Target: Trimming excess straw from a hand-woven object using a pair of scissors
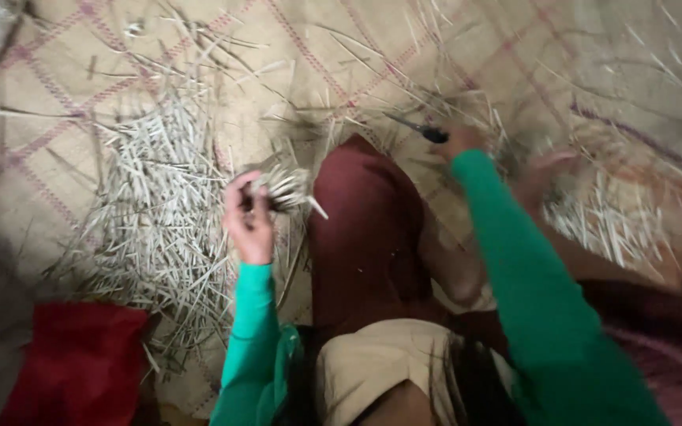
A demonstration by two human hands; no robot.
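So the person is sitting on a pale woven floor mat with pink crossing lines point(57, 87), one knee up in dark maroon cloth point(361, 229), both arms in bright green sleeves. The left hand point(248, 222) is curled tight round a small bundle of short pale cut sticks point(284, 188), fingers wrapped and pressed together, the stick ends fanning out to the right just past the knuckles. The right hand point(458, 142) is out past the knee and closed on the dark handle of a thin-bladed knife point(420, 129), blade pointing left; it's a bit blurred so I can't tell exactly how the fingers sit on it. There's another blurry hand point(546, 170) just right of that, seems to be someone else's, half spread over a second scatter of pale sticks point(609, 229). The big loose heap of pale cut sticks point(155, 205) lies on the mat just left of the bundle hand, and a red folded cloth point(80, 363) sits at the lower left. To me this looks like the gather-and-trim stage: bundle held, knife in hand but well apart from it. Next move probably needs the bundle and blade brought together with the stick ends kept even, and the grip kept snug so nothing slides out, plus minding that other hand near the blade
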